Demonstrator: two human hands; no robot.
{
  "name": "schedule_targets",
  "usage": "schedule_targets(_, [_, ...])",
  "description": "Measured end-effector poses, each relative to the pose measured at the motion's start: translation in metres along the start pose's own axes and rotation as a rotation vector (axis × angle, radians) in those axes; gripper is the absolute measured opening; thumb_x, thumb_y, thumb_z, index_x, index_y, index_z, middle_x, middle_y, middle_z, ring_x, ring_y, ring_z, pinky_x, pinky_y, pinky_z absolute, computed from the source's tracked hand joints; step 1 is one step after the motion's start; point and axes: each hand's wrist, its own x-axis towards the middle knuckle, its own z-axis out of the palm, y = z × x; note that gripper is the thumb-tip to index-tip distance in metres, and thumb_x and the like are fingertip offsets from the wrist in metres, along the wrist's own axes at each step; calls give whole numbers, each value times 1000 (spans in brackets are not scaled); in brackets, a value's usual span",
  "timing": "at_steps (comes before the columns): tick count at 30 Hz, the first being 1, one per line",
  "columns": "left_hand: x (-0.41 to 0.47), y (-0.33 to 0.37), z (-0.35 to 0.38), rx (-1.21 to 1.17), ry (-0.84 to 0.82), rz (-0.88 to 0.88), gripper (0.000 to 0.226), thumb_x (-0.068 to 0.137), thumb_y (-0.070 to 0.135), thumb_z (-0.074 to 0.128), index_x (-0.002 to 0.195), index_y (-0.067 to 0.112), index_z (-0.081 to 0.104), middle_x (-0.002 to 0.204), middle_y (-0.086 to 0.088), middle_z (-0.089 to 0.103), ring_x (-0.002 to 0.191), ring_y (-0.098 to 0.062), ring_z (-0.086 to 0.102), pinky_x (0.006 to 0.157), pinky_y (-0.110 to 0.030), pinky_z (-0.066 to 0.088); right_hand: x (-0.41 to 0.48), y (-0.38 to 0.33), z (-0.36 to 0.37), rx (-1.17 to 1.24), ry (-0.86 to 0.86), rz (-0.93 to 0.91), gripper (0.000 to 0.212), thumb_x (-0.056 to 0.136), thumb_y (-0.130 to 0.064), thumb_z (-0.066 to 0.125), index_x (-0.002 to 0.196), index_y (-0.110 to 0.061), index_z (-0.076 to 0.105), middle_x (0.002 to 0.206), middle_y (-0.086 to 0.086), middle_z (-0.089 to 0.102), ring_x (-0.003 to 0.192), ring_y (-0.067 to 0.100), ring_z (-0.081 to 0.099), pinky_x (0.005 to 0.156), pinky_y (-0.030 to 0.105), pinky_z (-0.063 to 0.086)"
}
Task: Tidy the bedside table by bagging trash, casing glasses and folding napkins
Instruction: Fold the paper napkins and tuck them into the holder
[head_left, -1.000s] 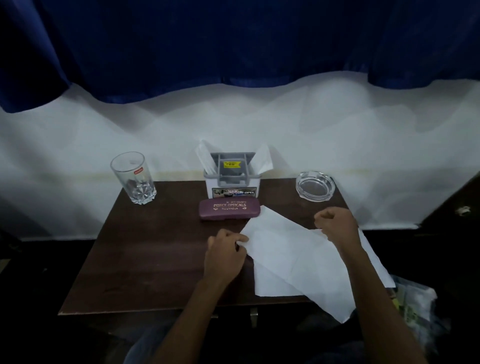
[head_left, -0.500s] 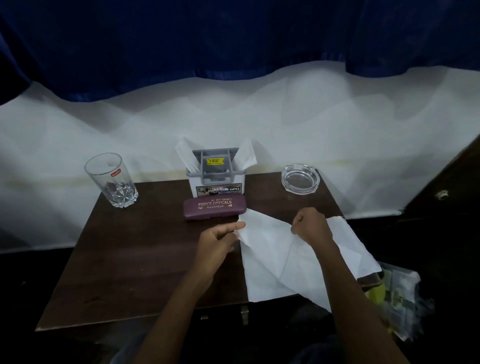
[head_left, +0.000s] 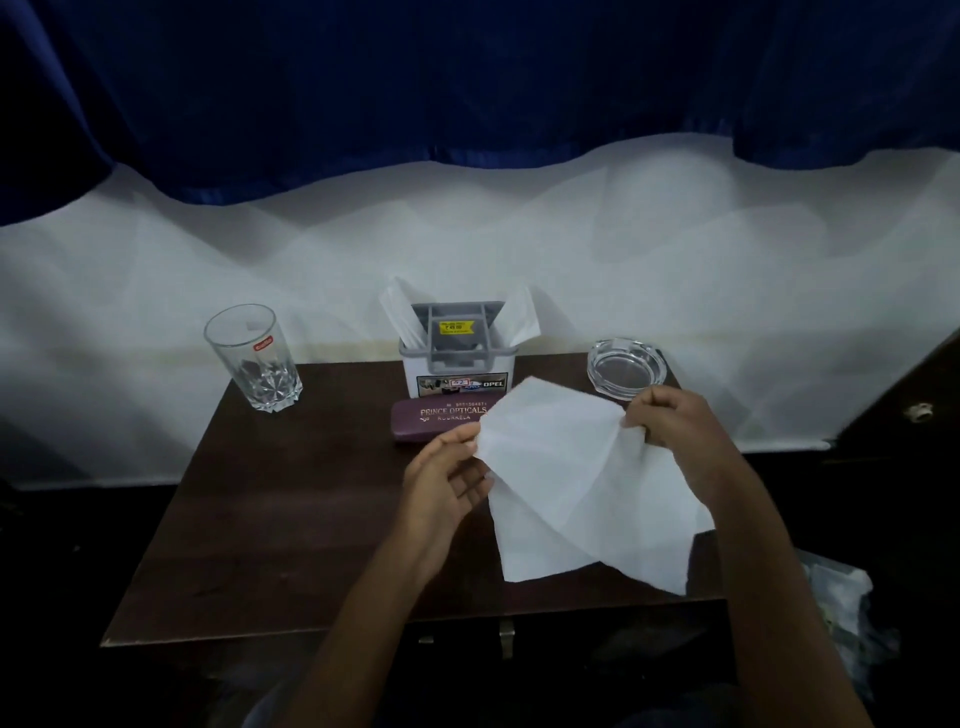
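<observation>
A large white napkin is lifted above the right half of the dark wooden bedside table, with its lower corners drooping toward the front edge. My right hand pinches its upper right edge. My left hand, palm turned up, holds the left edge between thumb and fingers. A maroon glasses case, closed, lies behind my left hand, and the raised napkin hides its right end.
A grey and white napkin holder with napkins stands at the table's back middle. A clear drinking glass is at the back left, a glass ashtray at the back right. A plastic bag lies on the floor, right.
The napkin has come up off the table and been drawn in, now covering the case's right end. My right hand moved up and left; my left hand turned palm up at the napkin's edge.
</observation>
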Motion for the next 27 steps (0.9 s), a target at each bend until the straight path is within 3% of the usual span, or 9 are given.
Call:
schedule_targets(2, [1, 2, 0, -133, 29, 12, 18, 90, 5, 45, 100, 12, 58, 92, -7, 65, 78, -19, 61, 72, -30, 49, -3, -5, 1, 69, -62, -17, 10, 72, 0, 65, 67, -4, 57, 71, 13, 48, 73, 24, 45, 75, 36, 39])
schedule_targets(6, [-1, 7, -1, -369, 43, -28, 20, 89, 12, 43, 105, 13, 56, 92, -6, 65, 80, -19, 60, 73, -31, 49, -5, -13, 13, 225, -129, -62, 31, 79, 1, 61, 57, -20, 60, 70, 8, 50, 76, 24, 45, 79, 37, 37])
schedule_targets(9, [-5, 5, 3, -320, 21, -141, 19, 90, 26, 48, 98, 13, 59, 94, -10, 64, 81, -21, 59, 74, -33, 49, -6, -19, 24, 395, -153, -67, 24, 80, -5, 63, 61, -20, 60, 74, 7, 51, 80, 25, 45, 80, 35, 38])
schedule_targets(13, [-4, -2, 12, -150, 24, -226, 35, 90, 53, 40, 113, 26, 44, 99, -16, 66, 83, -27, 64, 70, -37, 53, -5, -23, 37, 559, -118, -64, 24, 84, -2, 59, 65, -17, 58, 77, 9, 50, 79, 22, 48, 76, 29, 42])
schedule_targets(16, [1, -7, 12, -60, 22, -131, 47, 91, 53, 36, 113, 18, 59, 104, -18, 70, 96, -28, 65, 81, -36, 50, -4, -20, 42, 464, -34, -72, 25, 82, -1, 62, 63, -18, 59, 73, 7, 51, 73, 18, 47, 70, 27, 41])
schedule_targets(19, [4, -5, 6, -38, 4, -3, 39, 91, 41, 47, 127, 28, 52, 108, -15, 71, 102, -29, 67, 83, -37, 52, -3, -18, 47, 336, 63, -71, 21, 80, 0, 65, 66, -15, 58, 70, 4, 54, 69, 14, 48, 67, 25, 41])
schedule_targets(21, [4, -3, 1, -8, 45, 97, 27, 88, 27, 57, 115, 26, 60, 107, -9, 71, 99, -25, 66, 80, -34, 52, -3, -18, 52, 286, 78, -73, 17, 79, 0, 65, 69, -12, 57, 71, 2, 57, 73, 14, 51, 71, 28, 43])
schedule_targets(23, [4, -2, -4, 188, 102, 293, 21, 83, 12, 64, 102, 23, 65, 102, -1, 70, 96, -17, 65, 77, -26, 54, -2, -17, 57, 260, 75, -68, 13, 79, -1, 66, 73, -9, 57, 73, 2, 59, 78, 18, 53, 76, 36, 44])
schedule_targets(27, [6, -2, -12, 521, 135, 513, 25, 79, 6, 69, 96, 25, 65, 103, 8, 68, 94, -10, 64, 73, -16, 54, -1, -16, 67, 272, 63, -59, 13, 80, 1, 65, 75, -8, 56, 73, 3, 60, 81, 24, 52, 78, 40, 43])
